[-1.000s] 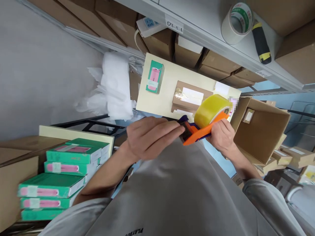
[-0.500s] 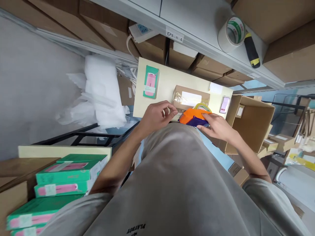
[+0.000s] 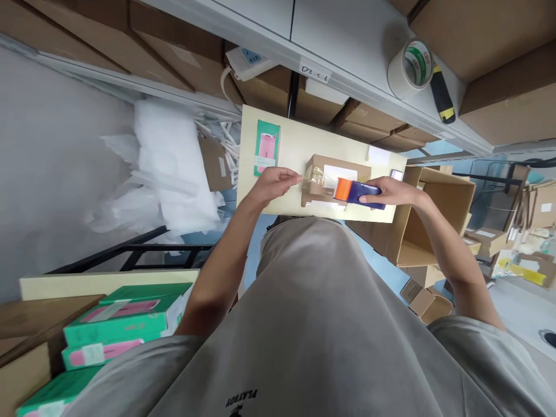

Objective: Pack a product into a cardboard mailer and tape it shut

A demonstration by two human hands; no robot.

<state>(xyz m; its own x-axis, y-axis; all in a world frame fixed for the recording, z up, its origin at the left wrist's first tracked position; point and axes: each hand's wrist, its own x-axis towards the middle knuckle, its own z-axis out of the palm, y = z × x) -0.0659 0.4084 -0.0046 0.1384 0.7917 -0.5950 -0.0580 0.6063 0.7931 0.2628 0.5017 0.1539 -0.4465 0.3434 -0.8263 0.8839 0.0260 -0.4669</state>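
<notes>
A small brown cardboard box (image 3: 334, 174) with a white label lies on a pale yellow table (image 3: 295, 147). My right hand (image 3: 393, 193) grips the orange and purple tape dispenser (image 3: 354, 191), which rests against the box's near side. My left hand (image 3: 273, 182) is at the box's left end, fingers pinched together on what looks like the clear tape end. A green and pink packet (image 3: 266, 147) lies on the table to the left of the box.
An open empty carton (image 3: 434, 226) stands right of the table. A shelf above holds a tape roll (image 3: 410, 68), a yellow-black handled tool (image 3: 443, 95) and a power strip (image 3: 247, 61). White foam wrap (image 3: 169, 168) lies left. Stacked green packets (image 3: 117, 324) sit at lower left.
Both hands moved forward from my chest to the table. The dispenser went from held up in the air down onto the box, and my left hand shifted to the box's left end.
</notes>
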